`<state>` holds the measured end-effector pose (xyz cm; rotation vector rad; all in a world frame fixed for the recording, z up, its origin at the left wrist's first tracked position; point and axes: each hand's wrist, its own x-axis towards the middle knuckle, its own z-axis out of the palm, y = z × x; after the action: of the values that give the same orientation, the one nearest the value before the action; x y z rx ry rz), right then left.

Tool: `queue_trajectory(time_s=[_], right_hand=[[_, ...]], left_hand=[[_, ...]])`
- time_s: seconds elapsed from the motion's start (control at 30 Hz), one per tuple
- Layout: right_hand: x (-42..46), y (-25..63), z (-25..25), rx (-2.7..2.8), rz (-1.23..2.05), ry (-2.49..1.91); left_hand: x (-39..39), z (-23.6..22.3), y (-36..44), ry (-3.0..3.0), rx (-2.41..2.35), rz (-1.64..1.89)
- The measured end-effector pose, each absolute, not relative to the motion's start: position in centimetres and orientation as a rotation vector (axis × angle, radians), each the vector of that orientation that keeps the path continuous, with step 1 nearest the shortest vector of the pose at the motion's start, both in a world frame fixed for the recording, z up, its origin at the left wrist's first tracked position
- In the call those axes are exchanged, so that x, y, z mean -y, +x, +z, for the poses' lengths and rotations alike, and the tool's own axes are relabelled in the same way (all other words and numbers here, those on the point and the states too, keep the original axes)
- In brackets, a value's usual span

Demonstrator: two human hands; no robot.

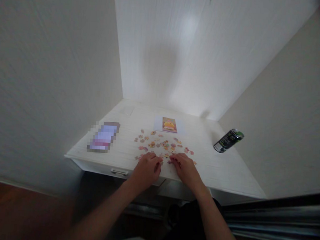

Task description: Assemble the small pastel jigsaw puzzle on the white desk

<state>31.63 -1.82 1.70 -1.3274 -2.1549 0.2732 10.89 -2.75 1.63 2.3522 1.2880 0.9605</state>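
Loose jigsaw puzzle pieces (164, 144) in pink, yellow and orange are scattered over the white desk. My left hand (148, 166) rests at the desk's front edge, its fingers curled together around a puzzle piece (161, 162) that shows partly at the fingertips. Just to its right, my right hand (183, 166) has its fingers pinched on another small piece (170, 162), mostly covered by the fingertips. Behind the pieces lies a small picture card (169, 124) with a yellow figure on it.
A phone-like, pixelated object (104, 136) lies on the desk's left. Toward the right stands a dark drink can (228, 140). White panels enclose the desk (213, 174) at the back and both sides. A drawer handle (119, 172) sits on the front.
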Motion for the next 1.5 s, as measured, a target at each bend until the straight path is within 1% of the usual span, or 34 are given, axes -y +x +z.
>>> queue_trajectory(time_s=[0.17,0.3,0.47,0.6,0.67,0.8,0.97,1.13,1.33,1.4,1.5], right_hand=[[-0.2,32.3,2.4,2.150,0.188,-1.401],[-2.0,32.4,2.6,2.225,0.155,-1.412],[-2.7,31.9,2.9,2.372,0.121,-1.368],[-2.8,32.0,3.0,2.448,0.074,-1.328],[-2.9,32.2,2.8,2.476,0.067,-1.307],[-3.4,32.4,2.2,2.449,0.081,-1.308],[-4.1,33.3,2.4,2.289,0.189,-1.347],[-5.5,36.1,3.3,2.139,0.413,-1.396],[-6.6,37.3,3.5,2.145,0.647,-1.397],[-6.6,37.2,3.6,2.155,0.653,-1.402],[-6.1,37.3,3.8,2.145,0.571,-1.425]], left_hand=[[2.9,1.5,11.3,2.407,-1.365,0.877],[2.8,1.4,11.4,2.421,-1.402,0.895],[4.3,1.5,10.7,2.435,-1.347,1.028],[7.2,1.3,9.4,2.423,-1.191,1.224],[9.0,0.7,8.4,2.409,-1.115,1.254],[12.4,-2.1,5.6,2.369,-1.131,1.213],[15.2,-8.2,-0.2,2.427,-1.541,1.133],[17.5,-13.4,-5.3,2.489,-1.807,1.078],[19.2,-16.2,-6.2,2.596,-1.931,0.995],[19.4,-16.6,-6.2,2.591,-1.958,0.977],[19.9,-16.7,-6.6,2.525,-1.976,1.010]])
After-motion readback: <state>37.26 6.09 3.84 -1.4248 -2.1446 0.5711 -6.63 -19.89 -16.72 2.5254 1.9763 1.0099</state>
